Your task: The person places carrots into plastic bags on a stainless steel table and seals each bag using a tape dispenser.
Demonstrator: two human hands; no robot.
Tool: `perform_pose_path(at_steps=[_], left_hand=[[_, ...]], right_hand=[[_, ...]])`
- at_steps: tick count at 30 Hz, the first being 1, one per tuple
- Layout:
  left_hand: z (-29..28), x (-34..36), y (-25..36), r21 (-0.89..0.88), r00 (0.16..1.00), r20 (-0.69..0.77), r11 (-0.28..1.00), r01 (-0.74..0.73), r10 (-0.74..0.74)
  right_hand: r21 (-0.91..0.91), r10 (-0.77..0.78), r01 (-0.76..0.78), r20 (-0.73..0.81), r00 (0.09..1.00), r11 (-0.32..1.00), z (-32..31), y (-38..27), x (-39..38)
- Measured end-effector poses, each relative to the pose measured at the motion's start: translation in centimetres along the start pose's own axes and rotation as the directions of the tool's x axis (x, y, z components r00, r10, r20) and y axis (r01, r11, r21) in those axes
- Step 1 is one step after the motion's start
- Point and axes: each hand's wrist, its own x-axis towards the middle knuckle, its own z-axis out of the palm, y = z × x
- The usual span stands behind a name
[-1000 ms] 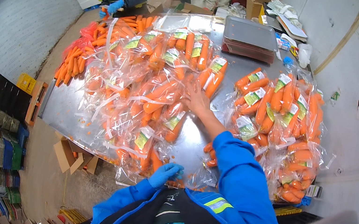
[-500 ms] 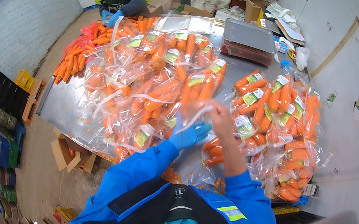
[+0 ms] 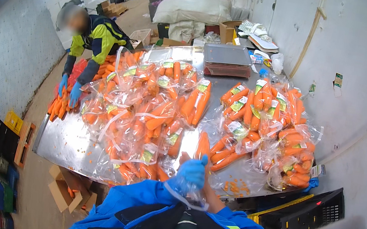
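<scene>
Dozens of filled carrot bags [image 3: 145, 108] already cover the worktop [image 3: 67, 143], one heap across its middle and another heap [image 3: 269, 124] toward the right edge, so most of the packing looks done. Loose carrots [image 3: 61, 104] lie only at the far left corner, where a co-worker in blue gloves handles them; those seem to be what is left. At the near edge the left hand [image 3: 191, 173], blue-gloved, is closed on the neck of a clear bag [image 3: 203, 154] with a carrot in it, held just above the surface. The right hand [image 3: 185, 157] sits mostly hidden behind the left; whether it grips the bag I cannot tell. Carrot scraps [image 3: 234, 187] dot the near right corner. A scale [image 3: 226, 59] stands at the far edge.
</scene>
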Motion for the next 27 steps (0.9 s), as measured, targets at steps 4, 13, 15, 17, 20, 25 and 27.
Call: perform_pose_path(at_steps=[4,13,15,17,20,25,27], left_hand=[[-3.4,-6.3,-2.5,0.064,0.97,-0.087,0.97,0.233,-0.227],[-6.7,-11.1,0.1,0.596,0.686,0.289,-0.686,0.417,0.668],[-11.3,-11.4,0.1,0.75,0.643,0.26,-0.57,0.335,0.72],[-11.4,-10.7,-1.3,0.919,0.675,0.06,-0.304,0.25,0.736],[-5.4,-9.4,-5.0,0.955,0.758,-0.287,0.241,0.175,0.586],[-7.1,-9.5,-6.1,0.799,0.804,-0.337,0.6,-0.03,0.49],[-8.2,-10.0,-6.4,0.744,0.818,-0.329,0.663,-0.083,0.472]], right_hand=[[-0.141,-0.215,0.208,-0.039,0.976,0.968,4.2,-0.1,-4.0],[-0.427,-0.427,0.267,-0.34,0.838,0.864,1.3,5.0,-8.2],[-0.634,-0.42,0.171,-0.265,0.868,0.754,3.3,5.0,-9.8],[-0.792,-0.354,0.135,-0.108,0.929,0.596,2.3,3.3,-9.8],[-0.983,-0.339,0.183,0.164,0.926,0.027,0.0,-1.1,-9.3],[-0.471,-0.469,-0.398,0.04,0.882,-0.787,-4.8,-9.3,-11.5],[-0.414,-0.395,-0.361,-0.005,0.919,-0.836,-6.4,-10.4,-11.3]])
